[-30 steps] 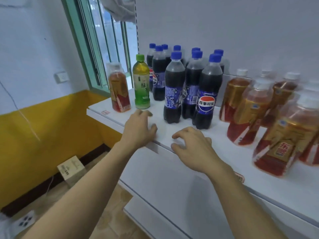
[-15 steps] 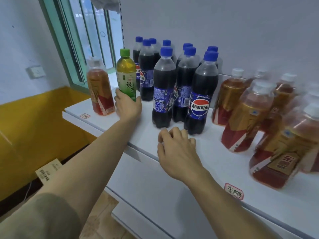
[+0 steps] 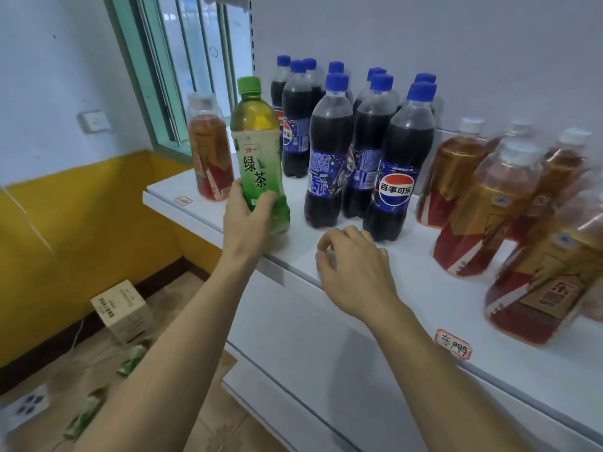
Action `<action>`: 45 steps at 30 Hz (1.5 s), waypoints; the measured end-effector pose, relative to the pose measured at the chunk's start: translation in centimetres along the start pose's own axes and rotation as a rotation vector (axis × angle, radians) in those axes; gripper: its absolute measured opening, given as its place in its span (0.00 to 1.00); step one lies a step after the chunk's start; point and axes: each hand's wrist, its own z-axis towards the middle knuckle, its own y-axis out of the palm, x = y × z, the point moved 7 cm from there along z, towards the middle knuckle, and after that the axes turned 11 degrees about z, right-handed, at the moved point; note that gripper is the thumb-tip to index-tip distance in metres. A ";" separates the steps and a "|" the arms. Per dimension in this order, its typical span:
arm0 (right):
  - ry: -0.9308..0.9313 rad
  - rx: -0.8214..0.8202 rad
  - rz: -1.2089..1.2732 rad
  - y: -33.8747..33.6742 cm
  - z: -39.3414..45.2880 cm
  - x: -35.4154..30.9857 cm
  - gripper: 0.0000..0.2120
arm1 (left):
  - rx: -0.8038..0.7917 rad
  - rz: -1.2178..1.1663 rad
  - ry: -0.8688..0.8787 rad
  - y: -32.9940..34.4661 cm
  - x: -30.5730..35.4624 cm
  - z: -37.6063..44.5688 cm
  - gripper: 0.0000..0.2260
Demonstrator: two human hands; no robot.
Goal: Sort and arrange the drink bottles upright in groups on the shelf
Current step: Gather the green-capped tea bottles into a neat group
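Left hand grips the green tea bottle low on its label, upright near the shelf front edge. Just beyond it stands a red tea bottle; to its right, the cola bottles cluster. Right hand hovers loosely curled, holding nothing, before them.
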 end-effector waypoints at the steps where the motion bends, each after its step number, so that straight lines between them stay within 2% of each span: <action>1: 0.022 0.027 0.144 -0.6 0.1 0.0 0.07 | -0.009 -0.024 0.033 -0.5 0.6 -0.9 0.16; 4: 0.047 0.155 0.757 -3.7 0.5 -1.4 0.05 | -0.044 0.079 0.172 -2.1 2.6 -3.8 0.11; 6: -0.104 0.234 0.930 -7.3 0.5 -4.1 0.08 | -0.064 0.241 0.310 -2.9 4.5 -5.7 0.13; 8: -0.258 0.243 0.965 -10.6 0.0 -6.5 0.14 | -0.120 0.399 0.495 -3.0 6.5 -7.8 0.16; 10: -0.324 0.289 0.884 -13.3 -1.1 -7.1 0.14 | -0.186 0.483 0.637 -2.8 8.1 -10.0 0.20; 12: -0.354 0.349 0.850 -15.5 -3.1 -6.2 0.09 | -0.210 0.491 0.716 -2.4 9.5 -11.9 0.24; 15: -0.349 0.457 0.808 -19.0 -6.9 -4.1 0.09 | -0.294 0.399 0.776 -0.1 11.5 -15.0 0.28; 19: -0.285 0.594 0.649 -25.3 -11.5 -0.9 0.13 | -0.480 0.150 0.707 5.4 13.7 -19.2 0.27; 24: -0.233 0.697 0.383 -33.8 -16.7 3.8 0.20 | -0.771 -0.035 0.623 13.9 15.9 -25.6 0.30; 26: -0.191 0.686 0.253 -36.4 -18.4 5.4 0.20 | -0.857 -0.097 0.549 17.2 16.8 -27.6 0.28; 28: -0.087 0.600 0.099 -38.8 -19.5 7.5 0.20 | -0.906 -0.089 0.505 20.7 17.9 -29.3 0.27; 32: 0.104 0.346 -0.112 -43.2 -20.7 12.3 0.19 | -0.902 -0.067 0.427 27.9 19.3 -32.7 0.27; 35: 0.197 0.242 -0.189 -45.6 -20.4 15.9 0.18 | -0.868 -0.055 0.337 33.3 19.3 -34.5 0.26; 40: 0.209 0.195 -0.376 -46.7 -18.7 20.3 0.19 | -0.871 -0.002 0.252 39.6 19.2 -35.6 0.26; 45: 0.184 0.230 -0.501 -45.6 -17.4 23.1 0.19 | -0.804 0.019 0.165 42.0 18.1 -36.2 0.23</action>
